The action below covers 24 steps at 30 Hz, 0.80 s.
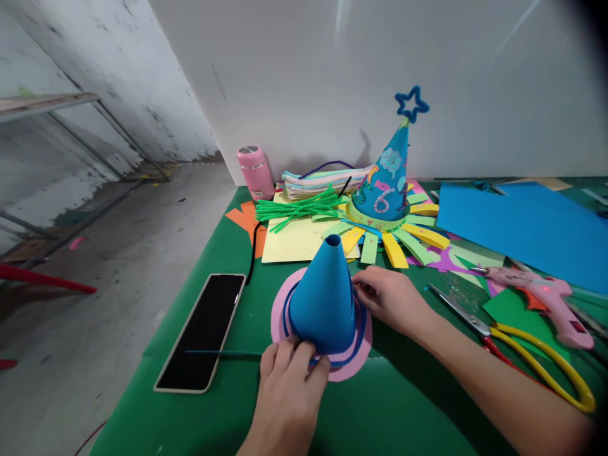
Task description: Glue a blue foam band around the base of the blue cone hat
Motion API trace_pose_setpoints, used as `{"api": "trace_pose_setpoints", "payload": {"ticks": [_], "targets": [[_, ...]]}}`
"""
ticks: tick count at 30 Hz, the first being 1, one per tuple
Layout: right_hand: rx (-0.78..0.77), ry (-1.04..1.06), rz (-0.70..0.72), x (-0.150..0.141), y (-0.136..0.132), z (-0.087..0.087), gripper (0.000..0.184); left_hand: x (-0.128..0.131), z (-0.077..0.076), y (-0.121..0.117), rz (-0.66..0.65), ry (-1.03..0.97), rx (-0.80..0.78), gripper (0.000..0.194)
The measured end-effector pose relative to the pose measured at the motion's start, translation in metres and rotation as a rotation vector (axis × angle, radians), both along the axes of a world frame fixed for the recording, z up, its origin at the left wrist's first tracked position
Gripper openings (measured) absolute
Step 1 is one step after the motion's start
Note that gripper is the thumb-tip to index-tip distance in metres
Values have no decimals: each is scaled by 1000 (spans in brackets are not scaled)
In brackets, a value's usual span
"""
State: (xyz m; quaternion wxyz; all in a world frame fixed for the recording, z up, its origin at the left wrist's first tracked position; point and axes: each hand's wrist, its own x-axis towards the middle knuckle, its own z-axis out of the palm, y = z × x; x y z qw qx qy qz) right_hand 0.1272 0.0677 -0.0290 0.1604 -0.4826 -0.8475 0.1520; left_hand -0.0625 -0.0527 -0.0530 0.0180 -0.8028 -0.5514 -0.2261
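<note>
Right of the phone (202,329) by the left edge of the counter (218,418), a blue cone (323,307) stands on a pink disc (278,307). The left hand (291,386) seems to pinch a blue cord (342,363) at the disc's front; the right hand (394,301) bunches its fingertips beside the cone, on what I can't tell. Looks like ringing the base; next probably calls for drawing the loose end round.

Between my left hand (292,383) and right forearm (475,361), bare green tabletop (380,405) leaves me room. The smartphone (202,329) blocks the left, yellow-handled scissors (484,326) and a pink hot-glue gun (541,285) the right; ahead, the blue paper cone (323,307) stands, with the decorated party hat (386,180) behind.
</note>
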Motion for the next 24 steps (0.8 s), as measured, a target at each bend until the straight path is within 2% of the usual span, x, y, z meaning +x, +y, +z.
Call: {"api": "trace_pose_setpoints", "payload": {"ticks": [10,17,24], "targets": [[-36,-1,16,-2,-1,5,17,-3,-2,0,-21,-51,-36,22],[-68,80,13,-5,8,9,24,-5,0,2,-33,-72,-66,22],[-128,166,189,-20,41,12,20,-8,-4,6,-45,-29,-31,19]]}}
